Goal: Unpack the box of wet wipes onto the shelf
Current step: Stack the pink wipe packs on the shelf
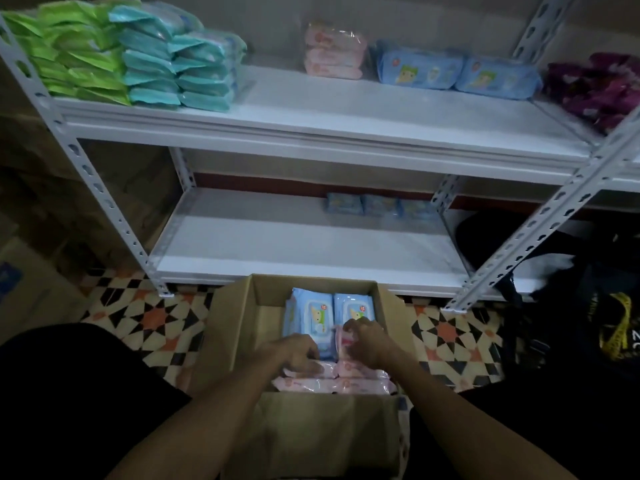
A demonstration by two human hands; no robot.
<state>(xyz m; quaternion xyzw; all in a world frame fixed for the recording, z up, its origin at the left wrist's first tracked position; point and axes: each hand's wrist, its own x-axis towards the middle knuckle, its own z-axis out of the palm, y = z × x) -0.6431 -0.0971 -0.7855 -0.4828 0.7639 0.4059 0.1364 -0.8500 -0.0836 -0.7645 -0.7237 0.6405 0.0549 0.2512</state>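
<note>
An open cardboard box (235,327) stands on the floor in front of the white metal shelf (311,261). Inside it lie two blue wet-wipe packs (308,313) at the far end and several pink packs (332,382) at the near end. My left hand (294,351) rests on the pink packs with its fingers curled over one. Over the pink pack by the blue ones, my right hand (363,341) is pinching its edge. Whether either pack is lifted I cannot tell.
The upper shelf board (346,109) holds green, teal, pink, blue and purple packs. Three blue packs (377,204) sit at the back of the lower board. Dark bags (571,299) lie to the right, cardboard boxes (31,271) to the left, on a patterned tile floor.
</note>
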